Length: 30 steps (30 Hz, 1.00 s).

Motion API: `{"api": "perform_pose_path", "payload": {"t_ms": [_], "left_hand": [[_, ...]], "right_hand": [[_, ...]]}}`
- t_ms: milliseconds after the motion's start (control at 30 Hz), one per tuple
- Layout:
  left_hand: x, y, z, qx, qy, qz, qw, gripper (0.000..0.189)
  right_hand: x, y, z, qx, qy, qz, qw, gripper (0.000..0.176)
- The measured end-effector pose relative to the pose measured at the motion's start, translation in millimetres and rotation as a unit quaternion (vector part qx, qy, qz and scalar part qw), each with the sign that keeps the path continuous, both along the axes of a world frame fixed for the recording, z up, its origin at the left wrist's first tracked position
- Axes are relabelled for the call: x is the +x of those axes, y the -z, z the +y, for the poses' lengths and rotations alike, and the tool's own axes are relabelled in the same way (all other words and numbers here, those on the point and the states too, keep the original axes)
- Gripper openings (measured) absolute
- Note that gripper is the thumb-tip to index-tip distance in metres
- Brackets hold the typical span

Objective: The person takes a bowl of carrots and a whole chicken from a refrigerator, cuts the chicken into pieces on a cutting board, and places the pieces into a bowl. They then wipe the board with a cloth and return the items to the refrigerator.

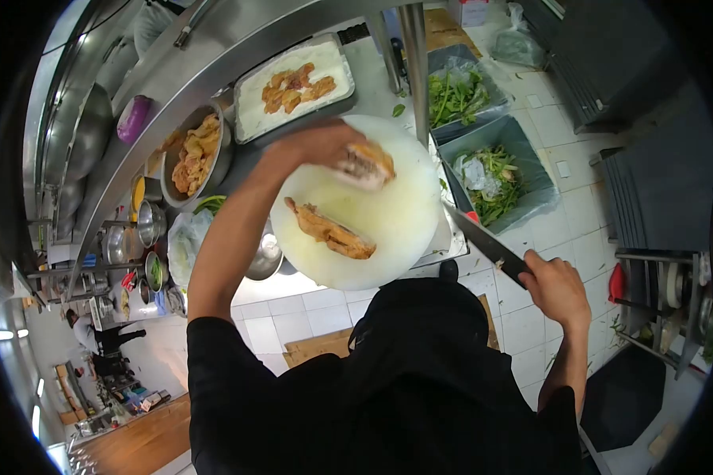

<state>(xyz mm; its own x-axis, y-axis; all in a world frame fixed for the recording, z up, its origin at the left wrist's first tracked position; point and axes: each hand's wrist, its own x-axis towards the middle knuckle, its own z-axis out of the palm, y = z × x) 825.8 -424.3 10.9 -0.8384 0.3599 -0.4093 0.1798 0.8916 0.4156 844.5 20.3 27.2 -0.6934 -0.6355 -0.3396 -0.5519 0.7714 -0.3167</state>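
Left hand (pixel 317 146) gripping meat (pixel 366 165), right hand (pixel 558 286) holding knife (pixel 483 237) — beside board (pixel 396 229)

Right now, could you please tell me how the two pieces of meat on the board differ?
The far piece is gripped by the left hand near the board's far edge; the near piece lies free, mid-board. The near piece is longer and lies slantwise; the far piece looks shorter and is partly covered. Both are golden-brown cooked meat. The right hand holds a knife beside the board.
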Motion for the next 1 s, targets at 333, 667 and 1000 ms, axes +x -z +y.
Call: {"api": "perform_pose_path", "payload": {"t_ms": [333,667,1000], "left_hand": [[178,43,42,0.033,-0.418,0.426,0.801,0.021],[152,73,124,0.012,-0.586,0.374,0.719,0.084],[184,5,27,-0.050,-0.494,0.197,0.846,0.054]], "right_hand": [[15,17,3,-0.152,0.094,-0.071,0.981,0.018],[-22,14,-40,-0.143,-0.005,-0.121,0.982,0.018],[-44,29,-29,-0.177,-0.049,-0.186,0.965,0.023]]}}
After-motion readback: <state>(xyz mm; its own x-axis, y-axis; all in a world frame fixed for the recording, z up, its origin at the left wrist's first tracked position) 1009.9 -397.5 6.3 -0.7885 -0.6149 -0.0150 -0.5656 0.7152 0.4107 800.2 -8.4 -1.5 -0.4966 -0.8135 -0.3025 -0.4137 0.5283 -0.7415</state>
